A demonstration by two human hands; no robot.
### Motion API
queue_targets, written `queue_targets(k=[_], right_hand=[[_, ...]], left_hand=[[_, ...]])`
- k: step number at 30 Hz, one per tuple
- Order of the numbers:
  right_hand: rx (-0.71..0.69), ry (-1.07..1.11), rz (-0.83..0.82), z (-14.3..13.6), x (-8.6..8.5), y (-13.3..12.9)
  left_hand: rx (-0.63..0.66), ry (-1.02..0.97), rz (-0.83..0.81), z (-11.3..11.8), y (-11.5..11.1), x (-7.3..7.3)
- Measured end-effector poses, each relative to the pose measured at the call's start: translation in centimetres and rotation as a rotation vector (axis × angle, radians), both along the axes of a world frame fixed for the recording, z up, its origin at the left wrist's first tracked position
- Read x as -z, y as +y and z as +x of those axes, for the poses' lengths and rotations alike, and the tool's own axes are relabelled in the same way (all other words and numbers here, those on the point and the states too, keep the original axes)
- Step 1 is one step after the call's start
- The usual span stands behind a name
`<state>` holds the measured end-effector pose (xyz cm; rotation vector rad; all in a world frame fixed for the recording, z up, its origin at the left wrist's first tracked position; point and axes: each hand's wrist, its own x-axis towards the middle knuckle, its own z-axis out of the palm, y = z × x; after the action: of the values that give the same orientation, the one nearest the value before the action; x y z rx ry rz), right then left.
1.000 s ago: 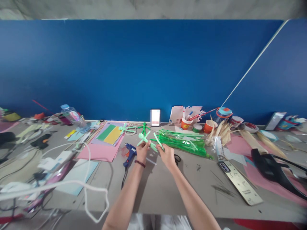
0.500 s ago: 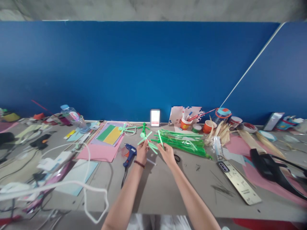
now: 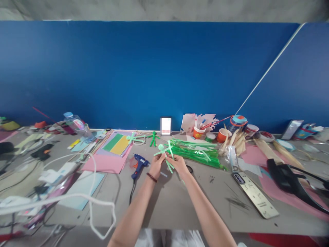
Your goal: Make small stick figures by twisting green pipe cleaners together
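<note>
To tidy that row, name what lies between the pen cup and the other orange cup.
The head view shows a small round green tub between the pen cup and the other orange cup.

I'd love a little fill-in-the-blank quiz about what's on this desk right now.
The left hand holds a small pale ____ figure, and the right hand pinches a strip of the same color.
The glue gun lies on the person's ____ side.
The phone lies on the person's ____ side.
The wall panel behind the desk is ____.

Missing words: green; left; right; blue.
</note>
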<state>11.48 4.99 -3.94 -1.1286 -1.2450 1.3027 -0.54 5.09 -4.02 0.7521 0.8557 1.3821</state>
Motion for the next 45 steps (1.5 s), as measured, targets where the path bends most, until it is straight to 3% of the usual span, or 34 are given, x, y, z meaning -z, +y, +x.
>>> queue_targets(k=[7, 12, 23, 31, 37, 45], right_hand=[[0.06, -0.118, 0.193, -0.5, -0.4, -0.4], [0.085, -0.152, 0.271, -0.9, -0.6, -0.8], [0.08, 0.061, 0.06, -1.4, 0.2, -1.0], [0.109, -0.001, 0.133, -1.1, -0.3, -0.6], [0.087, -0.009, 0.132, -1.1, -0.5, -0.8], [0.11, -0.069, 0.182, -1.4, -0.6, -1.1]], left_hand=[[-0.083, 0.073, -0.009, 0.3, 0.1, 0.8], [-0.057, 0.064, -0.057, 0.4, -0.1, 0.5], [0.007, -0.155, -0.066, 0.5, -1.0, -1.6], [-0.009, -0.149, -0.083, 0.2, -0.3, -0.8], [0.011, -0.207, -0.173, 0.2, -0.6, -1.1], [0.023, -0.215, -0.17, 0.1, -0.8, -0.8]])
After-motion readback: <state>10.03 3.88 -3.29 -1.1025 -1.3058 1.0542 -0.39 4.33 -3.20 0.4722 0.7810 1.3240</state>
